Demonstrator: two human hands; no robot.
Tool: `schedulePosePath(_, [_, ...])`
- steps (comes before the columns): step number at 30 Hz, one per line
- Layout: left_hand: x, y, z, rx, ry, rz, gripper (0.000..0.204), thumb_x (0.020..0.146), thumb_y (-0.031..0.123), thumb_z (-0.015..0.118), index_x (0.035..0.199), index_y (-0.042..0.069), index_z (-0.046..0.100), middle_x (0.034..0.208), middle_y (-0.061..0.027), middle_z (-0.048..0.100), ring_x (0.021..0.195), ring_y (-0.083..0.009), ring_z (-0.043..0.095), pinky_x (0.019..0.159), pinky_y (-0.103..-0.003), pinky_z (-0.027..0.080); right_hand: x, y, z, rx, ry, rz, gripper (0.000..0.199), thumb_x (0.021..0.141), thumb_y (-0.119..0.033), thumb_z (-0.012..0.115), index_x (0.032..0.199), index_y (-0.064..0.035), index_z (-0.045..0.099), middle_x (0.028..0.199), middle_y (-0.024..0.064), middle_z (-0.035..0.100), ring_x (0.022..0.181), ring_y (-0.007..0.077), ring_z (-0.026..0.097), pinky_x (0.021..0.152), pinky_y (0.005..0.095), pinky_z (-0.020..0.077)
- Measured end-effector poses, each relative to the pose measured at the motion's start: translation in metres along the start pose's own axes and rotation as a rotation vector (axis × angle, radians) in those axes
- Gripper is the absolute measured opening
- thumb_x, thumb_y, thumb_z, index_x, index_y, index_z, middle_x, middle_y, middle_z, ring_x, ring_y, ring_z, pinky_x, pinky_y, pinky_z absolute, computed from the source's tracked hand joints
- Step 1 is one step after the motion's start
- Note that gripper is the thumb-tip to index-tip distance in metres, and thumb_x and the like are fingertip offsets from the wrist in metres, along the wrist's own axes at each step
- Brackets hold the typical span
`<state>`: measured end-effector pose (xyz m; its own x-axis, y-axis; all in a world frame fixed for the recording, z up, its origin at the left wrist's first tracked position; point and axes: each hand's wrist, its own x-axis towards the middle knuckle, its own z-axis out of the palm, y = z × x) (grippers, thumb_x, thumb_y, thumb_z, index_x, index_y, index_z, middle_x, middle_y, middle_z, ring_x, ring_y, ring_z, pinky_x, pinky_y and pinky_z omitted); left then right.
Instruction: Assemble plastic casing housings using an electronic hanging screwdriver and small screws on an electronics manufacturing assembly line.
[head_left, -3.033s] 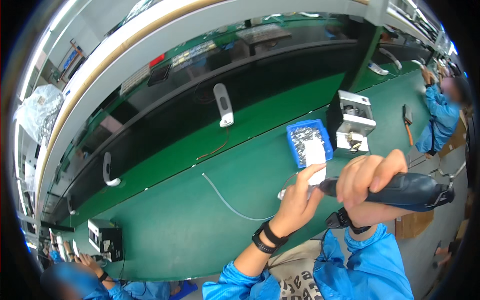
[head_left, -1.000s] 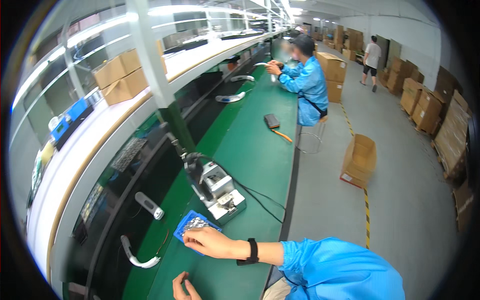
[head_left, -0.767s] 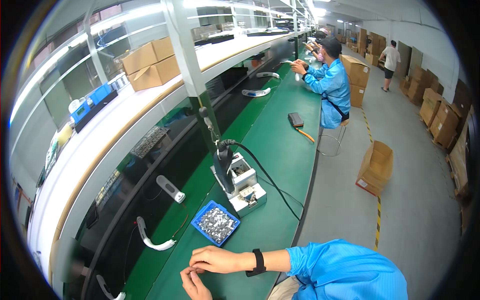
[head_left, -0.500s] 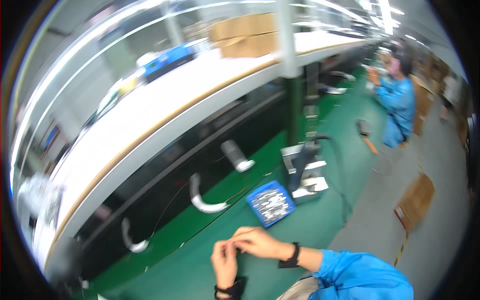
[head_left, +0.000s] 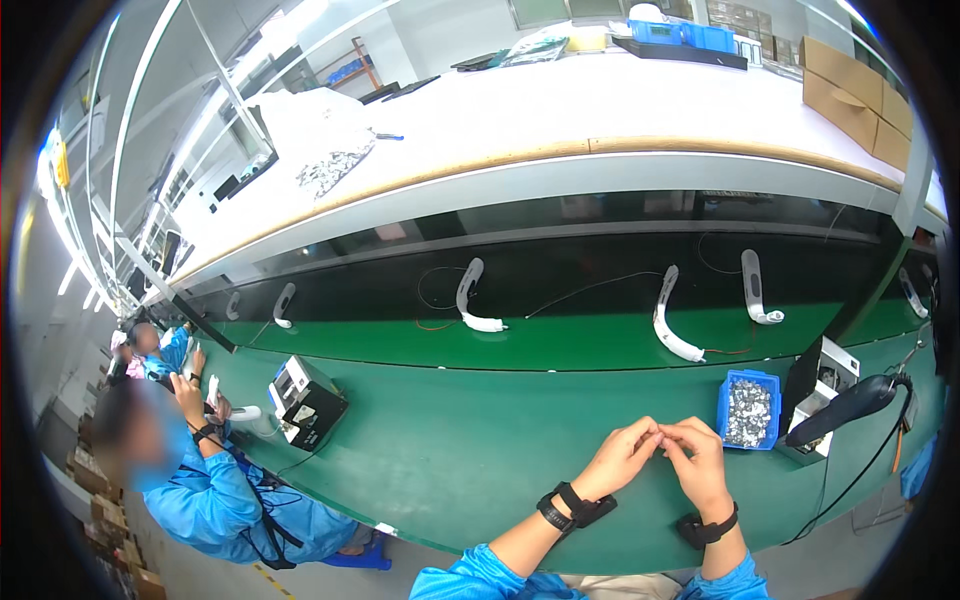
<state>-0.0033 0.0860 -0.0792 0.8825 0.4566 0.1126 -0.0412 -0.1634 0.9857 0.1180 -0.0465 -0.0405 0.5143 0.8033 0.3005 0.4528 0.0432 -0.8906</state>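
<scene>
My left hand (head_left: 622,458) and my right hand (head_left: 696,462) meet fingertip to fingertip above the green bench. The fingers of both are pinched together. Whatever lies between them is too small or too hidden to make out. Just right of my right hand stands a blue bin (head_left: 729,437) full of small metallic parts (head_left: 750,408). Both wrists wear black straps.
White curved device housings (head_left: 671,330) with thin wires stand along the bench's back. A black-and-white machine (head_left: 822,385) with a black handheld tool (head_left: 846,408) sits at right, another machine (head_left: 305,403) at left. A co-worker (head_left: 215,490) in blue sits on the left.
My view has swung left, bringing the co-worker at left into sight. My hands stay together at the fingertips. The blue bin now appears to the right of them.
</scene>
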Motion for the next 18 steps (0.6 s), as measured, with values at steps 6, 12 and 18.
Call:
schedulePosePath(6, [0.001, 0.007, -0.003, -0.015, -0.077, 0.023, 0.018, 0.109, 0.018, 0.056, 0.101, 0.002, 0.060, 0.081, -0.0018, 0.061, 0.074, -0.0099, 0.056, 0.067, -0.028, 0.047, -0.006, 0.021, -0.005, 0.473, -0.017, 0.348, 0.020, 0.095, 0.004, 0.069, 0.115, 0.0041, 0.068, 0.096, 0.0079, 0.070, 0.086, 0.0140, 0.071, 0.074, 0.0279, 0.0588])
schedulePosePath(12, [0.011, 0.014, -0.023, 0.133, -0.082, 0.090, 0.014, 0.106, 0.016, 0.060, 0.104, 0.002, 0.063, 0.094, -0.0085, 0.065, 0.088, -0.0162, 0.063, 0.077, -0.031, 0.052, -0.009, 0.028, -0.012, 0.491, -0.079, 0.351, 0.010, 0.098, -0.004, 0.070, 0.105, 0.0011, 0.065, 0.095, 0.0052, 0.070, 0.079, 0.0094, 0.065, 0.068, 0.0247, 0.0542])
schedulePosePath(18, [0.078, -0.012, -0.148, 0.960, 0.502, 0.321, 0.042, 0.081, -0.004, 0.063, 0.122, 0.000, 0.059, 0.114, -0.0212, 0.062, 0.113, -0.0409, 0.059, 0.099, -0.049, 0.048, -0.008, 0.043, -0.024, 0.411, -0.045, 0.380, 0.010, 0.098, -0.009, 0.069, 0.102, -0.0006, 0.066, 0.091, 0.0029, 0.068, 0.078, 0.0083, 0.063, 0.066, 0.0250, 0.0532])
